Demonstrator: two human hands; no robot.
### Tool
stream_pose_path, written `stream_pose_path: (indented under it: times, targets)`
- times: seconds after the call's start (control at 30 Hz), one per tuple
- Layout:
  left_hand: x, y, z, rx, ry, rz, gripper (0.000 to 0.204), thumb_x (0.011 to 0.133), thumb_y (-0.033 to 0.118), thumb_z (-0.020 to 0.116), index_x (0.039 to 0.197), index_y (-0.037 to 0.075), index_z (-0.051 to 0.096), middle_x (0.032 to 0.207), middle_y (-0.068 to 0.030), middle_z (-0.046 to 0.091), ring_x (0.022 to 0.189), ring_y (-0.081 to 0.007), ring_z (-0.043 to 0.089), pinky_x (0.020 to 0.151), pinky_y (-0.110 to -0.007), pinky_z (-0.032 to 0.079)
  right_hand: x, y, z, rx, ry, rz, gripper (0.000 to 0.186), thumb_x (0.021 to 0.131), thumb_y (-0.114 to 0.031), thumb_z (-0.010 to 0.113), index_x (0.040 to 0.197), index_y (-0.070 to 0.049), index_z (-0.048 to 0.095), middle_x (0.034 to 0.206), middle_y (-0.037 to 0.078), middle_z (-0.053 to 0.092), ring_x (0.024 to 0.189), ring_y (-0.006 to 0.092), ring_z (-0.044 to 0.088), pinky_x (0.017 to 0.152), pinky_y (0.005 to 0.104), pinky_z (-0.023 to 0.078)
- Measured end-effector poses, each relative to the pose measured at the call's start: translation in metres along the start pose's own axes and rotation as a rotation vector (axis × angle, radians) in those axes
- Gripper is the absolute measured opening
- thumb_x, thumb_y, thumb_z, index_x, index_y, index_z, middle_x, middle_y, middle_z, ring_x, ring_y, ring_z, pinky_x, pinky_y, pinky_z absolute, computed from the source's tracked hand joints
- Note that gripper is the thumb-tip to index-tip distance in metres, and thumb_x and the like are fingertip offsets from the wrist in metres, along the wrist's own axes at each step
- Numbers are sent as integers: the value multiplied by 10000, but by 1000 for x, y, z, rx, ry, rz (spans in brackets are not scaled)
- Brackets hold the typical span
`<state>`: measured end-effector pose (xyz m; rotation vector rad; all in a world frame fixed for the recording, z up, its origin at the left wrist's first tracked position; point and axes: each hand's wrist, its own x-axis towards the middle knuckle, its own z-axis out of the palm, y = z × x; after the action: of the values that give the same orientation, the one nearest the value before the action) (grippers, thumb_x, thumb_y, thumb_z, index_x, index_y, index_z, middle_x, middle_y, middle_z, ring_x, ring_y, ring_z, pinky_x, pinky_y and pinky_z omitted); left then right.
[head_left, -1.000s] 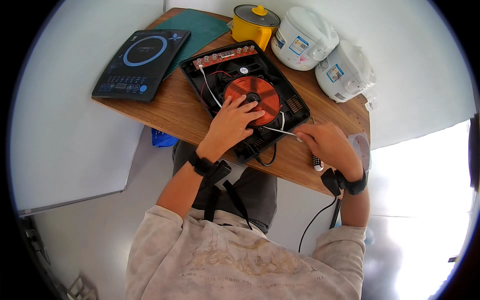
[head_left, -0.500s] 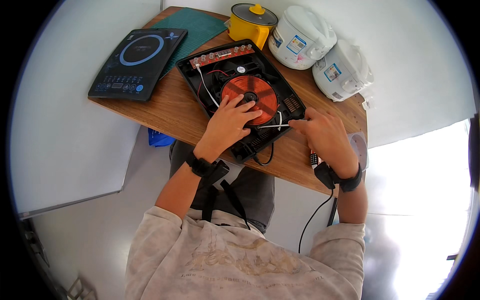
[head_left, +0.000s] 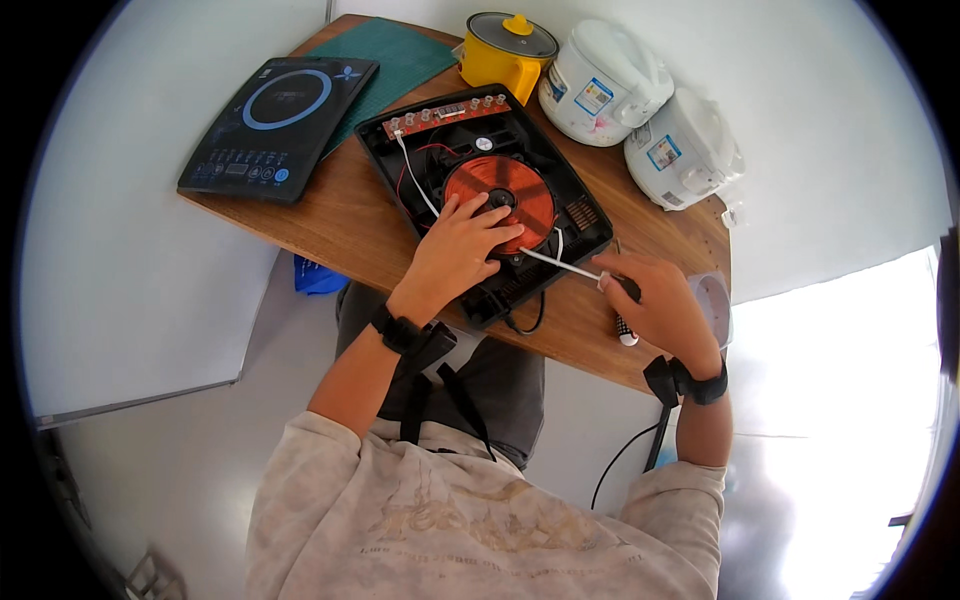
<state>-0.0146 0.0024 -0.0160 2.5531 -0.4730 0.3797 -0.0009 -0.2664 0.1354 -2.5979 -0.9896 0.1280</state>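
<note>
An opened black induction cooker base (head_left: 568, 172) lies on the table, its round copper coil (head_left: 535, 195) exposed. My left hand (head_left: 455, 245) rests on the coil with fingers spread, covering its lower left part. In my right hand (head_left: 665, 305), at the base's right corner, is a screwdriver (head_left: 560, 264) with a dark handle and a long pale shaft. Its shaft slants up and left, with the tip at the coil's lower edge. Whether the tip sits in a screw is too small to tell. White wires and a red circuit board (head_left: 430, 116) show inside the base.
A black cooktop panel with a blue ring (head_left: 325, 145) lies at left, partly over a green cutting mat (head_left: 400, 55). A yellow pot (head_left: 490, 60) and two white rice cookers (head_left: 600, 65) stand behind. A black cord (head_left: 540, 318) curls near the wooden table's (head_left: 590, 345) front edge.
My right hand has moved right and down, and the screwdriver's shaft now slopes more steeply. My left hand stays on the coil.
</note>
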Motion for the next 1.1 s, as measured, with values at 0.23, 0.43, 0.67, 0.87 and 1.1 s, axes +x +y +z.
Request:
stream_pose_path:
  times: [0.23,0.43,0.67,0.87,1.1]
  targets:
    - [1,1,-2,-9,-21,-24,614,781,161,818,1375,220,673,1490,-57,582,1445,-335,437,1233,-563,298,-5,-4,1,102,17,-41,289,908,-150,669,1165,-33,728,849,190,700,694,337,643,686,390,514]
    - [1,0,0,-13,-2,-27,611,782,161,816,1373,227,675,1487,-55,584,1442,-333,440,1233,-564,298,-2,-10,-1,6,-75,54,310,910,-208,656,1115,8,744,843,245,699,735,421,665,715,459,538]
    - [1,1,0,-14,1,-20,609,781,164,817,1371,225,679,1483,-56,588,1436,-336,448,1232,-564,300,0,-15,0,17,-87,97,318,906,-218,649,1098,13,753,739,255,659,670,425,644,673,459,529]
    - [1,0,1,-6,5,-21,620,779,160,820,1377,228,670,1481,-56,588,1436,-338,446,1229,-564,304,0,-12,5,-15,-71,99,314,915,-234,647,1095,-5,765,682,253,633,629,427,632,654,463,529]
    - [1,-1,1,-20,12,-18,625,775,154,825,1376,229,669,1484,-56,586,1439,-338,443,1226,-571,307,-1,-13,6,-47,-78,101,298,926,-239,648,1102,-35,776,665,244,632,608,418,633,648,468,536]
